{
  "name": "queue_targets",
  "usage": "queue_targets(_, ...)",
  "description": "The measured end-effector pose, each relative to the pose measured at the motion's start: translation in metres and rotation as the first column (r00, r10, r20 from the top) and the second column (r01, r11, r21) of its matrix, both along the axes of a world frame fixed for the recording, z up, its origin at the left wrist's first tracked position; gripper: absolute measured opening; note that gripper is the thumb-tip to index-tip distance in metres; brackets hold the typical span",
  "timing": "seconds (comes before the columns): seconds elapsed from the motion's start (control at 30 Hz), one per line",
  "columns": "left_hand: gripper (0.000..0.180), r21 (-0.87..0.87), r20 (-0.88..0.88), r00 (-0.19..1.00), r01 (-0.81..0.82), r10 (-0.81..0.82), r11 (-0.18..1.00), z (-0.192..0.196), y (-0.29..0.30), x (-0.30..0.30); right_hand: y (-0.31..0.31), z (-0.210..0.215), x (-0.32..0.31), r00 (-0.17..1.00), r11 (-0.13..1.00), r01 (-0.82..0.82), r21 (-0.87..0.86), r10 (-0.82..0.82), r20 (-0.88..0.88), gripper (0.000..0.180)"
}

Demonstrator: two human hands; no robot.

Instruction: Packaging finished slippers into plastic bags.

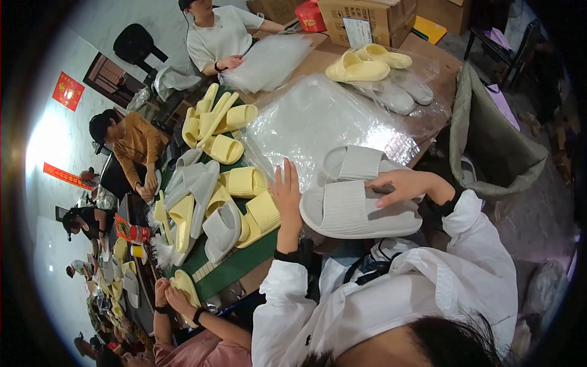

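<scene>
While co-workers along the far left of the bench [428,52] handle their own pairs, the person's two hands work at its near edge. Heaped on a green mat [235,266] lies a pile of yellow and grey slippers [211,202], loose and overlapping. Next comes the left hand [287,199], raised with fingers spread and flat, gripping nothing; its fingertips reach the edge of the clear plastic bags [318,119] stacked at mid-bench, and its palm sits just beside the toe of the grey slipper [354,211]. That slipper rests sole-down at the bench edge, directly in front of the person, with a second grey slipper [354,162] touching it just behind. Further right, the right hand [406,183] lies curled over the slipper's heel end, fingers pressing its upper rim and holding it in place. Beyond, near the cardboard boxes [367,21], a yellow pair [367,64] and a grey pair already sit under plastic. At far right hangs an olive sack [495,140].

Judged from this arrangement, the step goes best if the right hand keeps the slipper steady while the left peels off only the top bag; the sheets look slick and liable to lift together, so a pinch at one corner would serve better than a flat palm.
</scene>
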State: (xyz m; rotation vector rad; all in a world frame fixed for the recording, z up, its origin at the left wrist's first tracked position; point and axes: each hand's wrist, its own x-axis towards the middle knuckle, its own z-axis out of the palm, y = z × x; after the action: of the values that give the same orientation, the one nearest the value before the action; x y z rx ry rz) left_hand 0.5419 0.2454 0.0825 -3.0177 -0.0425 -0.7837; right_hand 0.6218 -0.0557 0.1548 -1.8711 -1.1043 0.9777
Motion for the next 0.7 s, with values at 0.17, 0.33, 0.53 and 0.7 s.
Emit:
queue_targets(0.17, 0.064, -0.411, 0.071, 0.933, 0.350, -0.353, 0.842, 0.019, -0.011, -0.011, -0.008, -0.010, 0.004, 0.968, 0.969, 0.218, 0.118, -0.199, -0.153, 0.071)
queue_targets(0.33, 0.072, -0.436, -0.007, 0.886, 0.415, -0.464, 0.799, 0.034, -0.034, -0.010, -0.002, -0.014, -0.004, 0.917, 0.941, 0.304, 0.151, -0.332, 0.221, 0.072)
queue_targets(0.53, 0.077, -0.555, -0.053, 0.815, 0.457, -0.578, 0.695, 0.048, -0.048, -0.015, 0.009, -0.017, -0.012, 0.825, 0.903, 0.354, 0.242, -0.423, 0.373, 0.058)
queue_targets(0.7, 0.077, -0.666, 0.019, 0.793, 0.465, -0.609, 0.584, 0.057, -0.053, -0.025, 0.029, -0.017, -0.014, 0.711, 0.829, 0.477, 0.290, -0.559, 0.428, 0.052)
